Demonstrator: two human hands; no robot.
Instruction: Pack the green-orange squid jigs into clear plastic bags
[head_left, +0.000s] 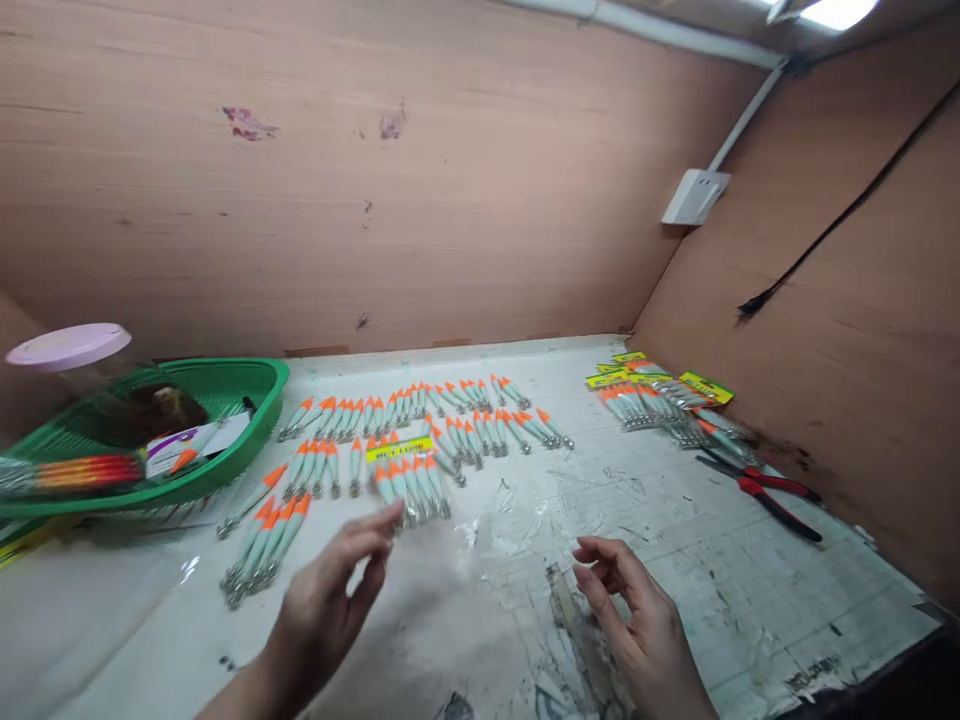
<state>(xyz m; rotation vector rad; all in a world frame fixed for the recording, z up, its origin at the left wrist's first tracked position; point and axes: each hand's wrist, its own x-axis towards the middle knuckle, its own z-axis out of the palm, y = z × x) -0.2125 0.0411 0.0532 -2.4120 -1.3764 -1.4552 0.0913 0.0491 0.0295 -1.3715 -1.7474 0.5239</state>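
My left hand (pixel 330 590) is at the lower edge of a packet of lures (pixel 409 485) with a yellow header card. Its fingers are bent, with a gap between thumb and forefinger; whether the fingertips touch the packet I cannot tell. My right hand (pixel 645 625) hovers over the worn tabletop, thumb and fingers curved apart, holding nothing. Pale green fishing lures (pixel 409 402) with orange tips lie in rough rows behind the packet. A small bunch of the same lures (pixel 266 545) rests left of my left hand.
More carded packets (pixel 637 395) are piled at the back right, beside red-handled pliers (pixel 765 490). A green basket (pixel 274 385) with assorted items stands at the left, near a pink lid (pixel 67 347). Clear plastic (pixel 90 610) lies front left. Wooden walls (pixel 450 200) enclose the table.
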